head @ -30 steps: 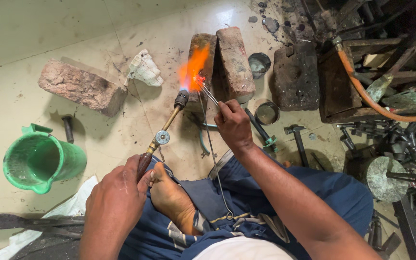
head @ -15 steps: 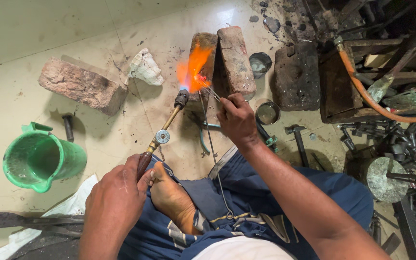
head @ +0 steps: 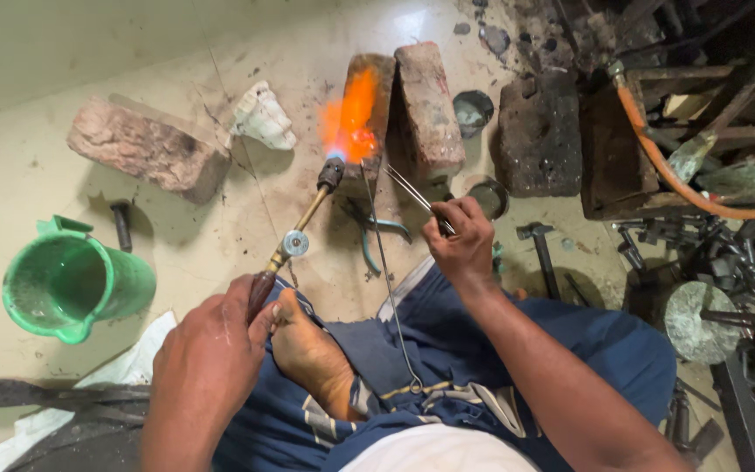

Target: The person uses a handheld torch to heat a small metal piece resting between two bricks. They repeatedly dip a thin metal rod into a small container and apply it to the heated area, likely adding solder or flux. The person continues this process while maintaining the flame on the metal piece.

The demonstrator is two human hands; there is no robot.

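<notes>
Orange flame (head: 349,122): steady against the bricks (head: 428,103), as a second ago.
Left hand (head: 211,350): wrapped around the torch (head: 303,229).
Right hand (head: 462,236): drawn slightly back, pinching tweezers (head: 412,192) near the flame.
Change: heating goes on.

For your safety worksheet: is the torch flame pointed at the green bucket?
No: the torch in the left hand fires its flame at the bricks, away from the bucket.

No pkgs, labels, signs or screens in view.
</notes>
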